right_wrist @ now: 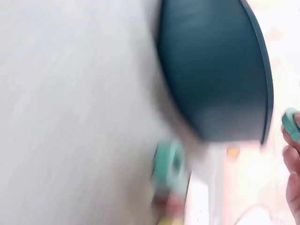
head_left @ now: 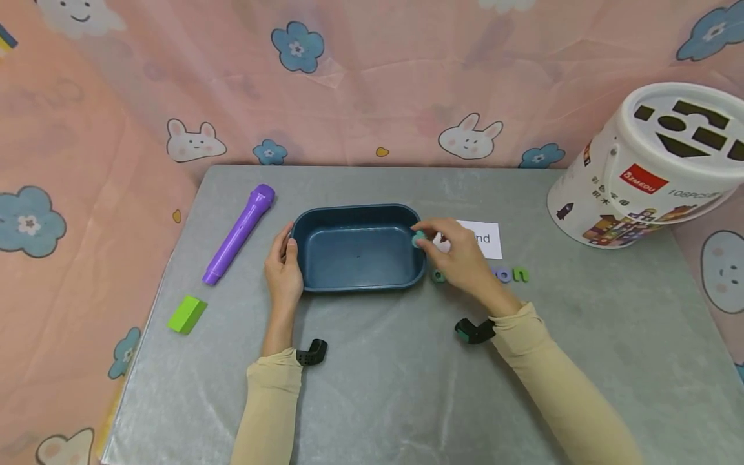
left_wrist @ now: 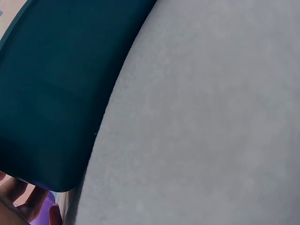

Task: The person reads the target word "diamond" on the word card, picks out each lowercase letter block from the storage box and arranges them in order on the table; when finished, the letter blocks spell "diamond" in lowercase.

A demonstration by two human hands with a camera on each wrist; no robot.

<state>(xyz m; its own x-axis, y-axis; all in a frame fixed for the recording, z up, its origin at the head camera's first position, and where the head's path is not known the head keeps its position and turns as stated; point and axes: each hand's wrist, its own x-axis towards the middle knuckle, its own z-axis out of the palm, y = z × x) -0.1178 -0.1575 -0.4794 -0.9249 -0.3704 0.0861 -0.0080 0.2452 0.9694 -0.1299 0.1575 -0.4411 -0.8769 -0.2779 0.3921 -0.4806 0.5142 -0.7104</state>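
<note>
A dark blue tray [head_left: 360, 284] lies on the grey table. My left hand [head_left: 284, 271] rests against the outside of its left end; the left wrist view shows fingers [left_wrist: 35, 204] at that end. My right hand [head_left: 459, 255] is above the tray's right rim, pinching a small teal piece [head_left: 418, 239] between thumb and finger. Its exact shape is hidden. Under this hand is a white card [head_left: 488, 239], with only "nd" readable. Below the card lie a green ring-like piece [head_left: 438, 276], a purple letter o [head_left: 503, 275] and a green letter n [head_left: 520, 275].
A purple toy microphone [head_left: 239, 234] and a green block [head_left: 187, 314] lie left of the tray. A white lidded bucket [head_left: 633, 174] stands at the back right. Pink patterned cloth [head_left: 372, 84] hangs behind the table.
</note>
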